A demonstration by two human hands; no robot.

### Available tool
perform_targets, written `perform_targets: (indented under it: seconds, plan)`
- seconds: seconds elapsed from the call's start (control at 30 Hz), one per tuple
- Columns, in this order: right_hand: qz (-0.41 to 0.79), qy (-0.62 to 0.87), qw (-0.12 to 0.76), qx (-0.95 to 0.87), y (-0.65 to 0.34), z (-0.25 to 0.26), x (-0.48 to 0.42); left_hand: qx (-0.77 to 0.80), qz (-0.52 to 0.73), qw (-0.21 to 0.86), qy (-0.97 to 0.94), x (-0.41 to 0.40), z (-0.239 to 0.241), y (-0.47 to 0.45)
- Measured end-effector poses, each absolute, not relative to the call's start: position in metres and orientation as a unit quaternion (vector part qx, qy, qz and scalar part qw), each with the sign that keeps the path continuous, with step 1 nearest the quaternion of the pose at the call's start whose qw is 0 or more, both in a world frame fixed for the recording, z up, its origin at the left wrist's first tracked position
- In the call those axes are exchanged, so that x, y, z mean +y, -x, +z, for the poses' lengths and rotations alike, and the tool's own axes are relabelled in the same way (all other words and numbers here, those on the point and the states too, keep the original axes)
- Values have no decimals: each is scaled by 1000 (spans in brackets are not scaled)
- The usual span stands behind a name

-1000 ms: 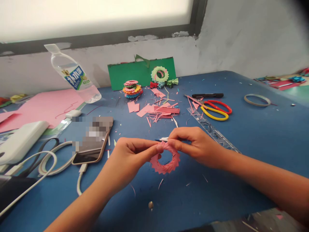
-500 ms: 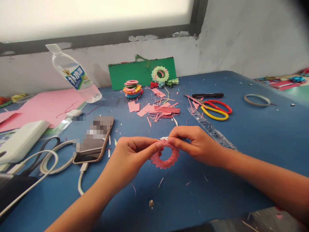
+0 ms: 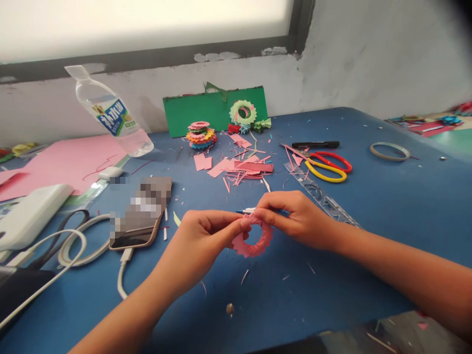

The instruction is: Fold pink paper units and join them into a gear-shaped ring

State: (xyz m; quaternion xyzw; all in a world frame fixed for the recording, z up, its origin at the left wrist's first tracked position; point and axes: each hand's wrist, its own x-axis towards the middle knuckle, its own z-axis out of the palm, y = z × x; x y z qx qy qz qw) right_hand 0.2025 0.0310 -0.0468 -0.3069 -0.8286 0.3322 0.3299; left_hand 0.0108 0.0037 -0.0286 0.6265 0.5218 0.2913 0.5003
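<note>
A pink folded paper ring (image 3: 254, 244) with a jagged outer edge hangs just above the blue table (image 3: 387, 206). My left hand (image 3: 201, 241) pinches its top edge from the left with thumb and forefinger. My right hand (image 3: 295, 216) pinches the same top edge from the right, fingers curled. A pen (image 3: 246, 212) lies on the table just behind my fingers.
Red and yellow scissors (image 3: 328, 167), a black marker (image 3: 316, 145), a clear ruler (image 3: 324, 196) and a tape ring (image 3: 390, 151) lie at the right. Pink scraps (image 3: 239, 167), stacked paper rings (image 3: 201, 135) and green card (image 3: 214, 110) sit behind. Phone (image 3: 142, 211), cables, bottle (image 3: 110, 115) at left.
The pink ring has tilted and shrunk in view as both hands worked its top edge; the hands have stayed nearly in the same place.
</note>
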Motion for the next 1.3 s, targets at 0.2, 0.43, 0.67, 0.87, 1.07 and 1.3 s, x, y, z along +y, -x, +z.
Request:
perform_targets:
  seconds: [0.2, 0.43, 0.67, 0.87, 1.07, 1.3]
  plan:
    - [322, 267, 308, -855, -203, -48, 30, 502, 244, 503, -659, 3, -31, -10]
    - [312, 286, 317, -849, -203, -47, 30, 515, 287, 478, -651, 2, -26, -9]
    - [319, 252, 301, -863, -202, -49, 28, 499, 255, 477, -677, 2, -29, -9]
    - [304, 283, 332, -847, -204, -45, 28, 516, 323, 470, -639, 4, -26, -10]
    - [314, 258, 306, -861, -202, -47, 26, 506, 279, 507, -640, 3, -29, -12]
    - [330, 298, 309, -840, -202, -44, 27, 520, 330, 500, -608, 2, -29, -13]
